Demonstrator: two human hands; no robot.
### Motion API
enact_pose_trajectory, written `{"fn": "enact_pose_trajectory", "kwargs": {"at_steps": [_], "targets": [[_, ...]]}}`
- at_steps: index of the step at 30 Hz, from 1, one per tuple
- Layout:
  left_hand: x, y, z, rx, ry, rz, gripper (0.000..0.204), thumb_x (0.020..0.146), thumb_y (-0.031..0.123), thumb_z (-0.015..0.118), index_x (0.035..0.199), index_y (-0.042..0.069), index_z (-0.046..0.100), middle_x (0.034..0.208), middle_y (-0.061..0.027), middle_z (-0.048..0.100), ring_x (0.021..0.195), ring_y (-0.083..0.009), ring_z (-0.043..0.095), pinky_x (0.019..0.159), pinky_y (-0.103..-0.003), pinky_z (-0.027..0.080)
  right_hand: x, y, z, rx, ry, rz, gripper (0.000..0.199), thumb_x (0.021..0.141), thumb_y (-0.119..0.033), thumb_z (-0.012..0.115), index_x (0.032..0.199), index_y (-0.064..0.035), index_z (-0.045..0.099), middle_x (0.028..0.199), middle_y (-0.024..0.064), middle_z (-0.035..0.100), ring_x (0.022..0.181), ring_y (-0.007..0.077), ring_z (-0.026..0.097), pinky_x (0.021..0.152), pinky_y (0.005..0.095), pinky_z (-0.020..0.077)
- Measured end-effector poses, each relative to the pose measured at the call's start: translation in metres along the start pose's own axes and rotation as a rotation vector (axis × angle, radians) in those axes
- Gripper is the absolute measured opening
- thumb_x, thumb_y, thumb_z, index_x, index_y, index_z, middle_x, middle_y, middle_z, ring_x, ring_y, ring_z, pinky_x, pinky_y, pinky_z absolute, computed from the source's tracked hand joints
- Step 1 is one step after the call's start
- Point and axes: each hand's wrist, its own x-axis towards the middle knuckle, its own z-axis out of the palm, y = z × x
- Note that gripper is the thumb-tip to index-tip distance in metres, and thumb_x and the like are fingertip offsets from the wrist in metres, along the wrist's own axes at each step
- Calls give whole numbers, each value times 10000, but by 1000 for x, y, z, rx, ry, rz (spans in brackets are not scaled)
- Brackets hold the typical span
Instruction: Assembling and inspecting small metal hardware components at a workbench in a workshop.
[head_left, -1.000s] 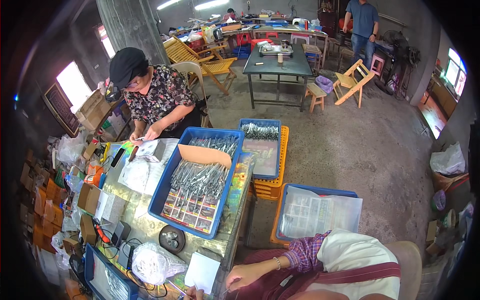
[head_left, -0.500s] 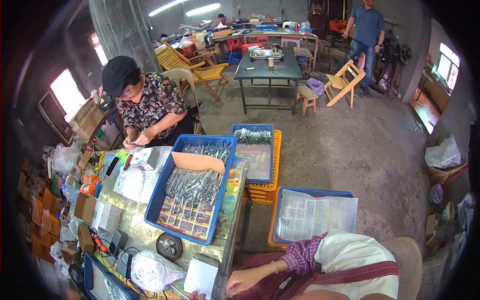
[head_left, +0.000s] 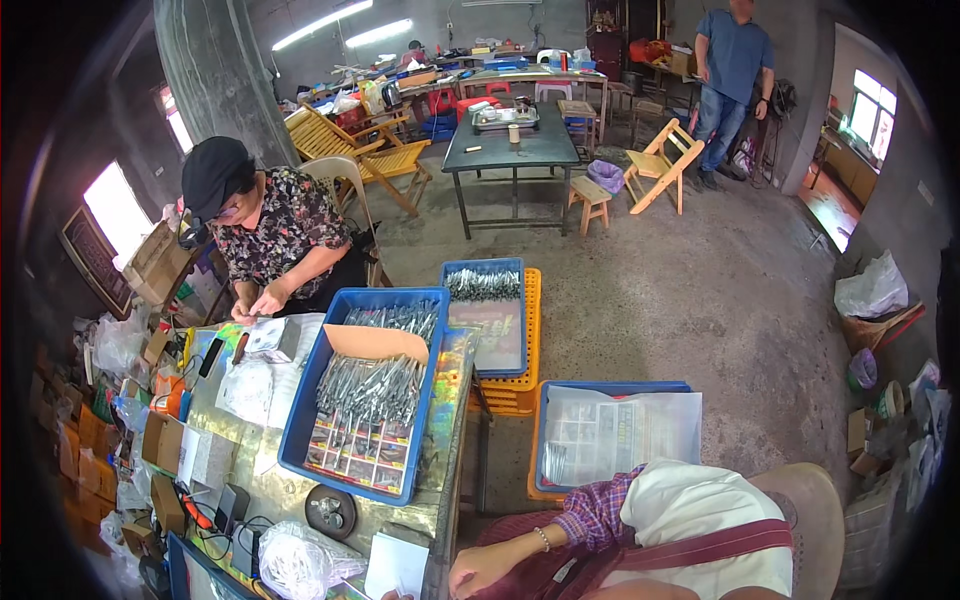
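Head view, right hand: the right hand (head_left: 480, 570), a beaded bracelet (head_left: 543, 540) at its wrist, lies over the dark red cloth at the lap; its fingers curl downward, and I cannot tell whether they hold anything.
Left hand: only a bit of the left hand (head_left: 399, 596) shows at the lower edge; its grip cannot be told.
White sheet: the white sheet (head_left: 396, 566) lies at the near corner of the worktable (head_left: 262, 480), just beside the left fingers.
Plastic bag: left of the sheet, a clear plastic bag (head_left: 298, 562) with whitish contents.
Round dish: beyond the bag, a dark round dish (head_left: 318, 524) holding small shiny pieces.
Blue crate: farther up the table, a blue crate (head_left: 342, 486) with many slim metal pieces (head_left: 370, 388) and a cardboard divider (head_left: 375, 343) across it.
Floor side: right of the table, a blue bin (head_left: 640, 386) partly covered by a translucent sheet (head_left: 650, 430); beyond it, a blue tray (head_left: 523, 325) on yellow-orange crates (head_left: 533, 340).
Co-worker: a seated co-worker (head_left: 290, 205) in a floral shirt and black cap, both hands together above the table's far end.
Back of room: a dark table (head_left: 545, 153), a wooden folding chair (head_left: 665, 165) and a standing person (head_left: 735, 60) in blue.
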Motion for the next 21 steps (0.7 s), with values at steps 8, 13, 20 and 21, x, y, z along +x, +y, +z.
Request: {"fn": "enact_pose_trajectory", "kwargs": {"at_steps": [8, 13, 20, 21], "targets": [[0, -2, -2, 11, 4, 14, 160, 812, 160, 661, 938, 63, 680, 550, 40, 466, 446, -40, 343, 414, -208, 235, 4, 6, 2, -63, 29, 29, 213, 795, -207, 628, 828, 0, 661, 627, 57, 626, 560, 110, 573, 512, 272, 429], [-3, 8, -3, -19, -11, 26, 146, 808, 146, 661, 915, 49, 680, 535, 48, 444, 434, -36, 326, 406, -206, 219, 4, 8, 3, -26, 80, -6, 219, 796, -217, 636, 827, -1, 654, 642, 58, 628, 566, 117, 568, 514, 277, 423], [-12, 23, 6, -123, 36, -52, 167, 798, 151, 679, 913, 31, 678, 525, 53, 427, 434, -33, 318, 404, -200, 205, 0, -6, -4, -45, 87, 22, 226, 804, -219, 629, 841, 3, 649, 656, 57, 628, 581, 113, 560, 526, 278, 424], [-11, 19, 7, -124, 35, -47, 170, 797, 152, 681, 914, 30, 678, 525, 54, 426, 435, -33, 317, 405, -202, 204, -2, -8, -5, -42, 87, 31, 222, 805, -215, 626, 841, 3, 648, 658, 55, 628, 581, 110, 558, 528, 277, 424]]}}
